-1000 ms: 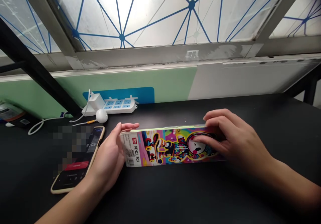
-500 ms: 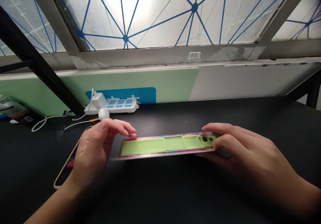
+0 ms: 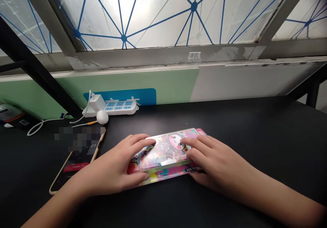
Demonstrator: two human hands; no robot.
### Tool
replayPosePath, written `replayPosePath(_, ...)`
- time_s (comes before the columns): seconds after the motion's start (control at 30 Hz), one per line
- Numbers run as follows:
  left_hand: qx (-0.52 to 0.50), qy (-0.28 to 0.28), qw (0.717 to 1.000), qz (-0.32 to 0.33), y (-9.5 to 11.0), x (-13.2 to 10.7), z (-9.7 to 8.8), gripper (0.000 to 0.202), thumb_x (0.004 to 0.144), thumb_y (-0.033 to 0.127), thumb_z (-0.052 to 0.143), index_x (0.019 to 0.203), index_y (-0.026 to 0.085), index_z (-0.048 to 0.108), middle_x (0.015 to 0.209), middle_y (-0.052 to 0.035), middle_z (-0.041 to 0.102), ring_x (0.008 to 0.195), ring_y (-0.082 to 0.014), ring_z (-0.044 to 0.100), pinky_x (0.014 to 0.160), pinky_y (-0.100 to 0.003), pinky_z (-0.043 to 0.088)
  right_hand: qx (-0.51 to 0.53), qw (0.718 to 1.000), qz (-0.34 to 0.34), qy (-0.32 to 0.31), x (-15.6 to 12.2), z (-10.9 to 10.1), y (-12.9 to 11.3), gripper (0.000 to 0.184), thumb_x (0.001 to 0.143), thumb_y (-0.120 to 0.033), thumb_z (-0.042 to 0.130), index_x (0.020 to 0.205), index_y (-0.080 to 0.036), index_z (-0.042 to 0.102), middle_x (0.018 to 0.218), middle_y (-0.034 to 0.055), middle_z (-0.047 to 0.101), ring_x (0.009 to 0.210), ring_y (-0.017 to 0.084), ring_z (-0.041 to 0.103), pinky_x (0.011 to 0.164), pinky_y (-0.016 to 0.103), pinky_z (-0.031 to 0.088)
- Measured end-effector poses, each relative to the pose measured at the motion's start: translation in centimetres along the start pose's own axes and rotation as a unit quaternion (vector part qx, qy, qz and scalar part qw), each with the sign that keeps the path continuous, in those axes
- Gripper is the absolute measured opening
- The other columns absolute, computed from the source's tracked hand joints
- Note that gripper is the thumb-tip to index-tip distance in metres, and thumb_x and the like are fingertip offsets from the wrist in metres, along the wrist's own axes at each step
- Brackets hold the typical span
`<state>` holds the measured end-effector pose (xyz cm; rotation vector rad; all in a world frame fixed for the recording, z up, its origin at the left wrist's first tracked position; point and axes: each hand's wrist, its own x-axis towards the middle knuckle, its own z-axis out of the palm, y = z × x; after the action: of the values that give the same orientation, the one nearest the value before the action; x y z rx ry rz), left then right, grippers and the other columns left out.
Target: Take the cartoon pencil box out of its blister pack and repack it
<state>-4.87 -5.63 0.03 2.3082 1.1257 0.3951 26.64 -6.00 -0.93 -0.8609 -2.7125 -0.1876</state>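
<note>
pencil box (image 3: 165, 160) mostly hidden beneath left hand (image 3: 112, 166) and right hand (image 3: 217, 163), both holding it from above

**Centre:** pencil box (image 3: 166, 151) on the desk (image 3: 258, 132)
**Left:** left hand (image 3: 114, 163) on the box's left end; smartphone (image 3: 76, 165) on the desk, just beside that hand
**Right:** right hand (image 3: 214, 163) on the box's right end
**Behind:** power strip (image 3: 120, 107) on the desk, against the wall panel (image 3: 166, 85); charger (image 3: 98, 102) plugged into the strip; ball (image 3: 102, 117) just before it
**Above:** window (image 3: 153, 16) over the panel

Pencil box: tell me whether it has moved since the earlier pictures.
Yes. Against the power strip, the pencil box has turned, its right end now swung away from the person and drawn leftward, nearer the strip.
</note>
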Motion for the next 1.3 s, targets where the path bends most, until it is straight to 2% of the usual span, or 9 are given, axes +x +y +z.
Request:
replayPosePath(0.17, 0.03, -0.013, 0.999, -0.007, -0.4, 0.1, 0.1, 0.076, 0.082, 0.021, 0.072, 0.152, 0.037, 0.047, 0.158, -0.0098, 0.044, 0.144, -0.0345, 0.045, 0.117, -0.048, 0.041, 0.136, 0.987, 0.087, 0.001, -0.2, -0.1, 1.7, 0.043, 0.093, -0.045, 0.067, 0.127, -0.02, 0.056, 0.131, 0.016, 0.066, 0.121, 0.031, 0.062, 0.099, 0.049, 0.055)
replayPosePath(0.37, 0.117, 0.042, 0.99, 0.061, -0.9, 0.2, 0.8, 0.086, 0.079, 0.01, 0.067, 0.155, 0.043, 0.041, 0.159, -0.0071, 0.041, 0.143, -0.0358, 0.039, 0.115, -0.054, 0.039, 0.174, 0.967, 0.175, -0.066, -0.2, -0.4, 4.4, 0.088, 0.076, -0.07, 0.076, 0.145, -0.022, 0.049, 0.142, 0.0173, 0.06, 0.131, 0.039, 0.055, 0.103, 0.056, 0.052)
replayPosePath(0.6, 0.257, 0.158, 0.936, 0.182, -0.3, 0.6, 1.7, 0.079, 0.087, 0.01, 0.064, 0.155, 0.042, 0.041, 0.152, -0.0104, 0.049, 0.138, -0.0365, 0.045, 0.119, -0.06, 0.026, 0.118, 0.972, 0.195, 0.05, -0.2, -1.2, 4.7, 0.077, 0.074, -0.063, 0.081, 0.135, -0.023, 0.056, 0.13, 0.0154, 0.061, 0.112, 0.034, 0.064, 0.093, 0.05, 0.057)
replayPosePath(0.8, 0.296, 0.254, 0.906, 0.165, 0.2, 0.8, 0.9, 0.09, 0.089, 0.04, 0.077, 0.161, 0.025, 0.025, 0.157, -0.0241, 0.039, 0.147, -0.0419, 0.037, 0.12, -0.069, 0.021, 0.054, 0.979, 0.159, 0.118, -0.5, -1.9, 3.6, 0.056, 0.076, -0.056, 0.082, 0.114, -0.022, 0.059, 0.111, 0.0102, 0.064, 0.091, 0.027, 0.067, 0.072, 0.039, 0.059)
replayPosePath(0.93, 0.279, 0.335, 0.881, 0.183, -0.2, 0.7, 0.1, 0.084, 0.09, 0.029, 0.079, 0.157, 0.018, 0.03, 0.138, -0.0225, 0.06, 0.13, -0.0343, 0.058, 0.116, -0.059, 0.038, -0.033, 0.981, 0.092, 0.165, -0.8, -1.7, 1.7, 0.027, 0.096, -0.042, 0.065, 0.107, -0.02, 0.056, 0.096, 0.0084, 0.07, 0.082, 0.025, 0.069, 0.07, 0.038, 0.055)
replayPosePath(1.0, 0.275, 0.328, 0.878, 0.213, -0.2, 0.6, 0.0, 0.057, 0.091, 0.02, 0.076, 0.142, 0.018, 0.048, 0.117, -0.0132, 0.072, 0.107, -0.0262, 0.07, 0.107, -0.05, 0.047, -0.065, 0.984, 0.056, 0.158, -0.7, -1.4, 0.7, 0.016, 0.102, -0.033, 0.056, 0.108, -0.018, 0.057, 0.094, 0.0086, 0.074, 0.078, 0.024, 0.071, 0.07, 0.037, 0.055)
replayPosePath(1.1, 0.283, 0.294, 0.882, 0.237, 0.1, 0.6, 0.1, 0.025, 0.095, 0.019, 0.072, 0.118, 0.018, 0.062, 0.094, -0.0056, 0.076, 0.082, -0.0215, 0.069, 0.09, -0.042, 0.053, -0.106, 0.984, 0.012, 0.144, -0.3, -0.8, -0.4, 0.015, 0.104, -0.019, 0.049, 0.113, -0.014, 0.06, 0.101, 0.0096, 0.078, 0.088, 0.025, 0.075, 0.077, 0.038, 0.055)
replayPosePath(1.2, 0.288, 0.261, 0.892, 0.231, 0.4, 0.5, 0.2, 0.022, 0.098, 0.031, 0.068, 0.113, 0.015, 0.064, 0.094, -0.0087, 0.075, 0.084, -0.0255, 0.068, 0.078, -0.041, 0.053, -0.124, 0.983, -0.016, 0.131, 0.2, -0.4, -0.5, 0.022, 0.103, -0.012, 0.045, 0.118, -0.012, 0.062, 0.107, 0.0097, 0.079, 0.097, 0.026, 0.075, 0.083, 0.041, 0.056)
replayPosePath(1.3, 0.297, 0.245, 0.892, 0.236, 0.7, 0.4, 0.1, 0.022, 0.102, 0.028, 0.061, 0.118, 0.013, 0.063, 0.095, -0.0097, 0.075, 0.084, -0.0245, 0.068, 0.082, -0.042, 0.054, -0.119, 0.987, -0.023, 0.106, 0.3, -0.2, -0.1, 0.025, 0.101, -0.012, 0.046, 0.119, -0.011, 0.064, 0.107, 0.011, 0.078, 0.095, 0.028, 0.074, 0.08, 0.043, 0.057)
